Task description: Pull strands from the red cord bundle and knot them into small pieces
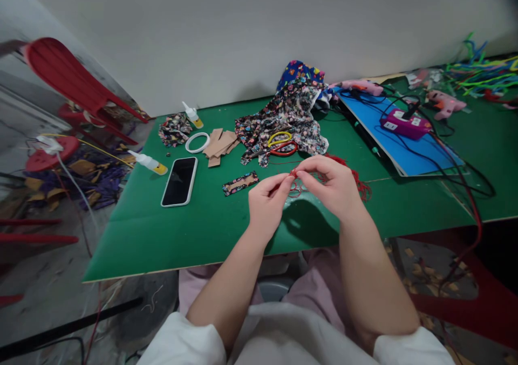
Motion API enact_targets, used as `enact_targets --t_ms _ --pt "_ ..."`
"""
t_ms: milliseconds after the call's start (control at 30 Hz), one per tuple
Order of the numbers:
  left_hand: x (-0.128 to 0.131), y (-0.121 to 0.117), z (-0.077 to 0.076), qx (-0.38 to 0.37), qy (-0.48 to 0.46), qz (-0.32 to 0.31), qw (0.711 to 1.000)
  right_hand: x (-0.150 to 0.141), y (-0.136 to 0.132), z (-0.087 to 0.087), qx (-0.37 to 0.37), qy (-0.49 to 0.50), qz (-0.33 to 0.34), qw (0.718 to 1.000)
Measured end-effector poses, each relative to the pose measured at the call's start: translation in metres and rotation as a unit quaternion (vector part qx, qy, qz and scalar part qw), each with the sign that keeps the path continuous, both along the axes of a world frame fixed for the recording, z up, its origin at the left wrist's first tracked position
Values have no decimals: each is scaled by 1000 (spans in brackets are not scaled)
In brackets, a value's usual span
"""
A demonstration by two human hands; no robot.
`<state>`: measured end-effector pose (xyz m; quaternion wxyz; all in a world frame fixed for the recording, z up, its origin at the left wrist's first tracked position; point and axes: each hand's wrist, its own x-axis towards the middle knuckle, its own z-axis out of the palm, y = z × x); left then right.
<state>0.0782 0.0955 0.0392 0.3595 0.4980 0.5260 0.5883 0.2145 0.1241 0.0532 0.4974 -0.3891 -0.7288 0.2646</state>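
My left hand (267, 198) and my right hand (332, 184) meet above the front of the green table, fingertips nearly touching. Both pinch thin red thread (294, 174) between thumb and forefinger; its fine detail is too small to make out. Loose loops of the thread hang below the fingers. Behind my right hand lies a bundle of red yarn (361, 188), partly covered by it. Just left of my left hand is a small cardboard strip edged with floral fabric (240, 183). Scissors with yellow and red handles (284, 148) rest on floral fabric (279, 111) beyond my hands.
Left on the table (137, 241) are a phone (179, 181), two glue bottles (149, 163), a white ring (197, 142) and cardboard strips (220, 144). To the right are a blue folder (399, 138), a purple power strip (406, 124), trailing cables and pink glue guns (445, 104).
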Motion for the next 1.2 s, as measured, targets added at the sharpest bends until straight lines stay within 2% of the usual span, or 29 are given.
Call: enact_targets --t_ms 267,767,900,1033,1200 --pt "0 -1 -5 6 7 -11 1000 -3 0 0 -3 -15 -17 1000" --pt "2 -1 -1 -1 3 -16 1000 -5 0 -3 -35 2 -20 999" --pt "2 -1 -1 -1 0 -5 1000 -3 0 -4 -62 42 -7 997" --pt "3 -1 -2 -4 -9 8 1000 1 1 -3 -75 108 -26 991" --pt "0 -1 -4 14 11 -24 1000 3 -2 1 -90 116 6 989"
